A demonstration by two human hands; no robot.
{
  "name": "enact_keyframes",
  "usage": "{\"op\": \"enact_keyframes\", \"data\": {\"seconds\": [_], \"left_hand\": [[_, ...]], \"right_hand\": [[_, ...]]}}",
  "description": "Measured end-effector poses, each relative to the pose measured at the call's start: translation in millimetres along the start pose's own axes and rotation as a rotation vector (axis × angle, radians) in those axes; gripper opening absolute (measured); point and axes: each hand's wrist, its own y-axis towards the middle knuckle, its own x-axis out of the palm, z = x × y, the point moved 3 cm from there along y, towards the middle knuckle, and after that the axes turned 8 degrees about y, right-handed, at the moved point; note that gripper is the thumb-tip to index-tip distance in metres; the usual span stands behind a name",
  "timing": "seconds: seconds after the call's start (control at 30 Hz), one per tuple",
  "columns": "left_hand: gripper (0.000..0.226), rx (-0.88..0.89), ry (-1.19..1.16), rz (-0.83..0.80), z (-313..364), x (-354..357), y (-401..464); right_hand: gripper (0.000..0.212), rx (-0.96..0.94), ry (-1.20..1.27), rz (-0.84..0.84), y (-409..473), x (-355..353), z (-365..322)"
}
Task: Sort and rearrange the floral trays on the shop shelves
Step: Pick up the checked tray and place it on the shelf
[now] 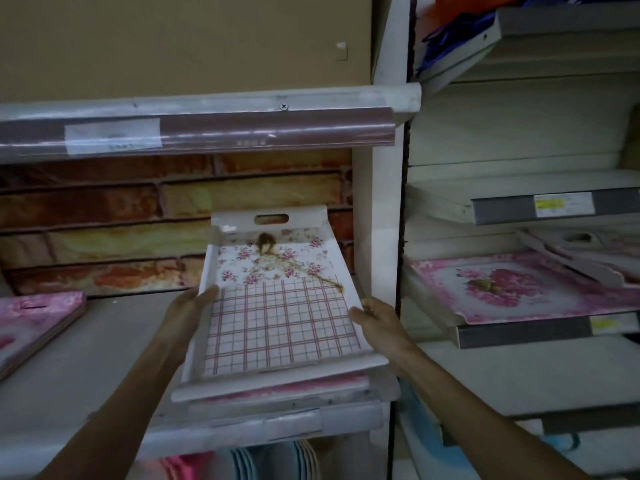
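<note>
Shop shelving filled the whole view, pale and a bit scuffed, with a brick-print backing panel behind the middle shelf and a glossy mauve price rail running overhead. Both arms reached forward and slightly up from the bottom corners, forearms bare, wrists pretty straight.

Between the two hands sat the tray being handled: white, rectangular, raised rim, an oval handle slot cut in the far wall. Its floor was half small pink flower print at the far end, half pink and grey check nearer the hands, with a brownish twine bow lying on the floral part. It was tilted, far end up, resting on top of a stack of pinkish trays under it at the shelf's front edge.

The left hand held the tray's left rim, thumb hooked over the top onto the check pattern, fingers out of sight beneath. The right hand gripped the right rim the same way, thumb lying on the inner edge, the rest curled round the outside.

Well off past the left hand lay a flat pile of pink floral boards. Out past the right hand, on the neighbouring bay, a pink rose-print tray sat on a sloped shelf with more white trays leaning behind it, all a bit blurry.
</note>
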Motion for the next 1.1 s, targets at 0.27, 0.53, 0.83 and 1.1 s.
{"op": "enact_keyframes", "data": {"seconds": [0.27, 0.53, 0.83, 1.1], "left_hand": [[0.042, 0.008, 0.082, -0.125, -42, 12, 26], [0.046, 0.027, 0.184, -0.111, -71, 28, 38], [0.043, 0.045, 0.287, -0.096, -89, 30, 49], [0.042, 0.070, 0.359, -0.084, -95, 33, 51]], "right_hand": [[0.024, 0.108, -0.050, 0.084, 16, 13, 25], [0.019, 0.135, -0.187, 0.085, 22, 17, 52], [0.027, 0.121, -0.228, 0.098, 27, 19, 70], [0.029, 0.094, -0.270, 0.091, 31, 18, 78]]}}
